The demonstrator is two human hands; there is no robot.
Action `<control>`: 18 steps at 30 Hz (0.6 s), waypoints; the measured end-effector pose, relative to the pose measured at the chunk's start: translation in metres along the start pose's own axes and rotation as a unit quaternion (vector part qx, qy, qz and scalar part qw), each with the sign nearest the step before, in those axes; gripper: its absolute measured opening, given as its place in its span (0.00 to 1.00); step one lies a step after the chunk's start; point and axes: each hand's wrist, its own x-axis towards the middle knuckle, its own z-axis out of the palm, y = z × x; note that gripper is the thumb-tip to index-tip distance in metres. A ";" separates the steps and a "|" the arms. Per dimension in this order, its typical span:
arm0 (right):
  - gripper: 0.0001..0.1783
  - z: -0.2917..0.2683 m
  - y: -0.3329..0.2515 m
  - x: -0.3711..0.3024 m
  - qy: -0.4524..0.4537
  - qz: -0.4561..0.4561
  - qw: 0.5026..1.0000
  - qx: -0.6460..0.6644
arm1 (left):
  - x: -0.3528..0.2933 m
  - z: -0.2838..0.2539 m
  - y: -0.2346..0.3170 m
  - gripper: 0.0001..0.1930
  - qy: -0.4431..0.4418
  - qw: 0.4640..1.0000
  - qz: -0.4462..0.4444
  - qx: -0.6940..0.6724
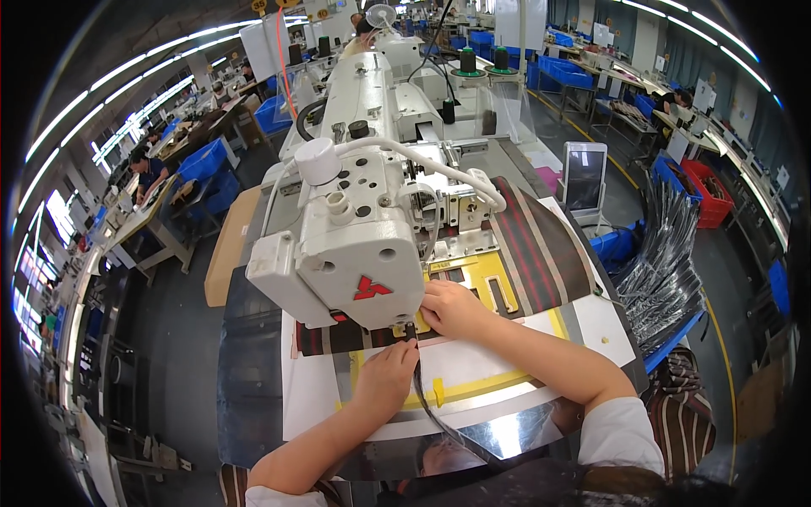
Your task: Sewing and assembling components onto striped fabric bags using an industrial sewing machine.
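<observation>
Under the white head of an industrial sewing machine (359, 228), both my hands work at the near edge of a yellow template plate (483, 283). My left hand (387, 376) is closed, its fingertips pinching a narrow dark strap (420, 384) near its upper end. The strap trails down toward my body. My right hand (460, 311) rests at the plate's edge just right of the machine head. Its fingers are curled together, and whatever they hold is hidden. Dark striped fabric (541, 245) lies under the plate and spreads to the right; more shows left of my hands.
A white sheet with yellow tape (481, 390) lies on the machine table. At right are a small screen (585, 177) and a heap of dark straps (663, 262). Thread cones (467, 61) stand behind. Cardboard (232, 245) leans left. Other people sit at distant benches.
</observation>
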 end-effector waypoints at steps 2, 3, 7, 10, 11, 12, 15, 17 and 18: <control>0.05 0.000 -0.006 -0.002 -0.003 0.009 1.000 0.004 | -0.002 -0.003 0.002 0.06 -0.004 1.000 -0.003 -0.004; 0.05 -0.001 -0.008 -0.002 -0.005 0.020 1.000 0.006 | -0.004 -0.005 0.003 0.06 -0.007 1.000 -0.005 -0.008; 0.05 -0.002 -0.014 -0.006 -0.012 0.014 1.000 0.020 | -0.009 -0.014 0.006 0.09 -0.048 0.999 0.003 -0.014; 0.06 -0.001 -0.019 -0.009 0.016 -0.008 0.999 0.031 | -0.014 -0.017 0.007 0.10 -0.054 0.998 0.004 -0.028; 0.06 -0.001 -0.021 -0.010 0.015 -0.006 0.999 0.031 | -0.016 -0.018 0.008 0.10 -0.050 0.998 0.008 -0.028; 0.05 -0.001 -0.023 -0.012 0.014 -0.004 0.999 0.031 | -0.018 -0.018 0.008 0.11 -0.046 0.998 0.011 -0.029; 0.05 -0.002 -0.029 -0.015 0.017 0.001 0.999 0.031 | -0.020 -0.021 0.009 0.08 -0.028 0.998 0.021 -0.047; 0.05 0.003 -0.031 -0.016 0.022 0.002 0.999 0.032 | -0.023 -0.023 0.011 0.09 -0.029 0.999 0.010 -0.041; 0.05 0.004 -0.031 -0.016 0.030 0.007 0.999 0.030 | -0.023 -0.024 0.011 0.09 -0.030 0.999 0.004 -0.038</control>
